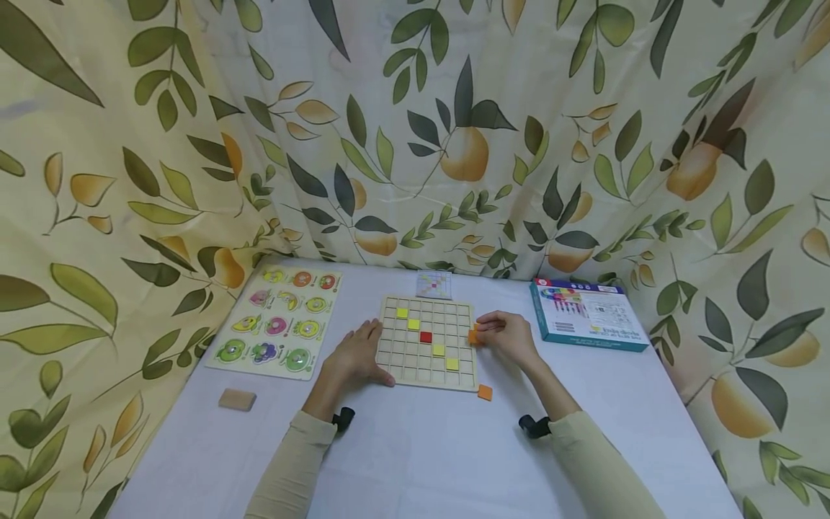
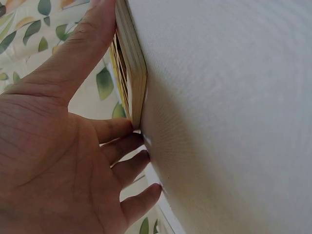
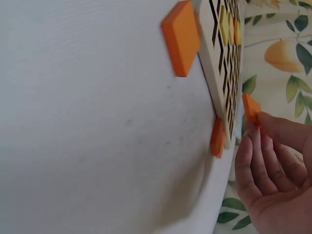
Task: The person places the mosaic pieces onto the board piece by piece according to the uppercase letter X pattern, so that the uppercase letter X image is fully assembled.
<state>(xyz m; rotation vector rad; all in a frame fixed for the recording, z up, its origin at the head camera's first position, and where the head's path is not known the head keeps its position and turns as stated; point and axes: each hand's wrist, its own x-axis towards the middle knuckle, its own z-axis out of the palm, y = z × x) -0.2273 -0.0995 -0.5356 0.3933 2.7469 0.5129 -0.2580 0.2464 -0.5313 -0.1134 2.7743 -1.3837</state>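
Note:
A square wooden grid board (image 1: pixel 397 364) lies on the table, with yellow tiles (image 1: pixel 403 313) and one red tile (image 1: pixel 426 336) in a diagonal line across it. My left hand (image 1: pixel 357 355) rests against the board's left side, thumb by the near corner and fingers spread along the edge. Beyond the right edge, my right hand (image 1: pixel 511 337) pinches an orange tile (image 3: pixel 251 108) between thumb and fingertips, raised above the table. Below it, another orange tile (image 3: pixel 217 139) lies beside the board. A third orange tile (image 1: pixel 485 393) is at the near right corner.
Behind the board lies a small pattern card (image 1: pixel 433 285). A fruit puzzle board (image 1: pixel 275 364) lies to the left, with a wooden block (image 1: pixel 237 399) nearer me. At the right is a teal-edged box (image 1: pixel 590 317). Leaf-patterned curtain (image 1: pixel 415 180) surrounds the table's far side.

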